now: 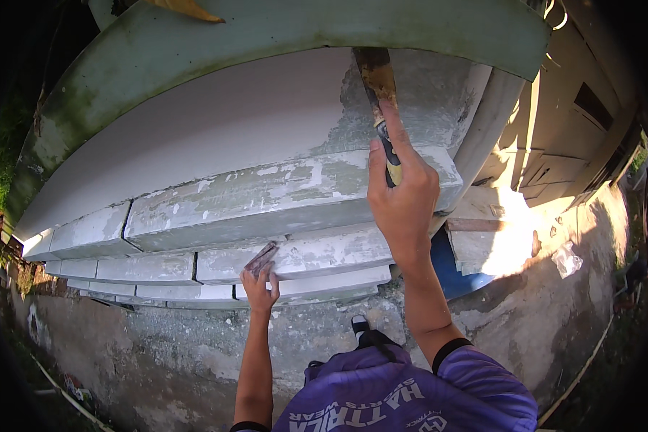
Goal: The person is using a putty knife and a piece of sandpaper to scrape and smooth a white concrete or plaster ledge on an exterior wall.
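Note:
In my right hand (409, 198) is a putty knife (376, 75) with a black and yellow handle and a stained blade. My index finger lies along it, and the blade points away from me, up against a bare grey patch (428, 93) at the right end of a white wall panel (245, 119). Lower and to the left, my left hand (261, 288) is closed around a small flat reddish-brown piece (261, 257), its exact kind unclear. That hand is at the middle ledge (331, 255), below the upper ledge (281, 191) with flaking white paint.
A green, stained curved edge (281, 47) overhangs the panel, with a dry leaf (187, 9) on it. Right of the ledges are a blue object (450, 270) and clear crumpled plastic (567, 259) on the stained concrete floor (511, 324). My shoe (360, 325) shows below.

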